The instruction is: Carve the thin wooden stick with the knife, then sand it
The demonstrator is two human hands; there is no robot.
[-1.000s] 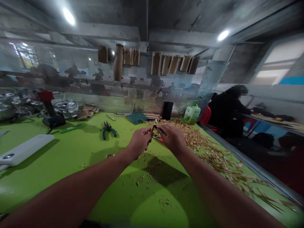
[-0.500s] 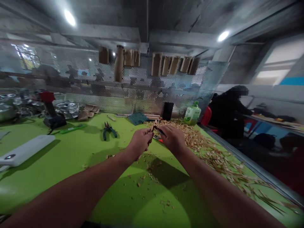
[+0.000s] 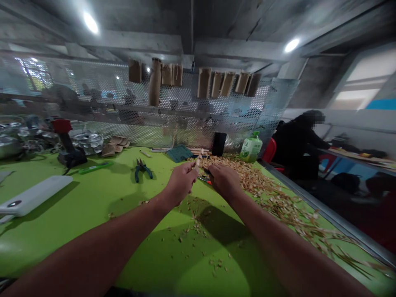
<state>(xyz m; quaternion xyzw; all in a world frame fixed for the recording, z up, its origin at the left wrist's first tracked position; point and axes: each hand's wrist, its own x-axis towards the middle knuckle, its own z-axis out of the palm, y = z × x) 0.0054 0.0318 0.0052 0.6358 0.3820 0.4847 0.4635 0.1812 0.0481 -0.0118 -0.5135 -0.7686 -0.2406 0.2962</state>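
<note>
My left hand (image 3: pixel 182 180) is closed around a small pale carved wood piece (image 3: pixel 199 160), whose end points up above the fingers. To its right, my right hand (image 3: pixel 225 178) is curled with the palm down around a carving knife (image 3: pixel 206 170). Only a short dark part of the knife shows; the rest is hidden by the fingers. A small gap separates the knife from the wood. Below and between the hands, a red-and-metal tool (image 3: pixel 205 179) lies partly covered. Wood chips (image 3: pixel 198 222) are scattered over the green tabletop (image 3: pixel 167 264) under my wrists.
A heap of shavings (image 3: pixel 256 177) spreads along the right side. Pliers (image 3: pixel 142 170), a green utility knife (image 3: pixel 95 167), a white handled device (image 3: pixel 37 196) and a power drill (image 3: pixel 66 144) lie left. Behind stand a green bottle (image 3: pixel 251 147) and black slab (image 3: pixel 219 143). A person (image 3: pixel 297 144) sits right.
The knife has drawn away from the wood piece, my right hand shifting slightly down. The wood in my left hand now stands more upright, with its pale end showing.
</note>
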